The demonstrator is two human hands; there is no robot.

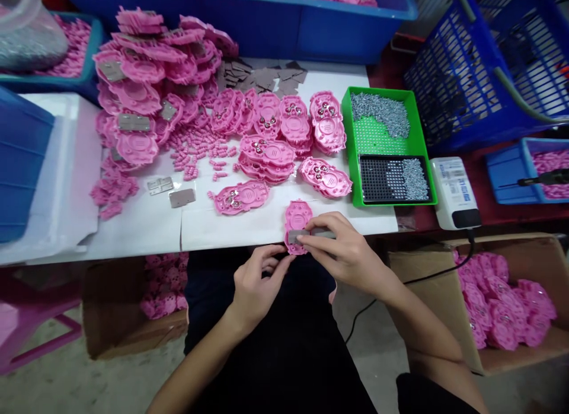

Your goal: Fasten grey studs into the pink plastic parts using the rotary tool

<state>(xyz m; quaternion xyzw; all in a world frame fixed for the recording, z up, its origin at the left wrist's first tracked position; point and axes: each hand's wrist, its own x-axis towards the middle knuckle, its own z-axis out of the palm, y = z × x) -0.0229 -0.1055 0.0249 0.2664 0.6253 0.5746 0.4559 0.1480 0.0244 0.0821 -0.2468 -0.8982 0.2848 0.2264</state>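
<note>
At the table's front edge lies a pink plastic shell (299,212), its lower end near me. My left hand (262,277) pinches the shell's lower left edge between thumb and fingers. Above the shell's lower half is a flat grey plate (294,236), with the fingers of my right hand (344,248) closed on it. More grey shows between those fingers; whether it is the same plate I cannot tell. Just behind are pink shells with shiny metal contacts, one single (242,197) and one stack (326,178). Two loose metal plates (182,197) lie to the left.
Pink shells (137,88) are heaped at left, beside small pink pieces (195,150). Grey plates (267,77) lie behind. At right stand a green tray (351,147) of screws, a white device (453,191) and a blue basket (484,64). Cardboard boxes (422,277) flank me below.
</note>
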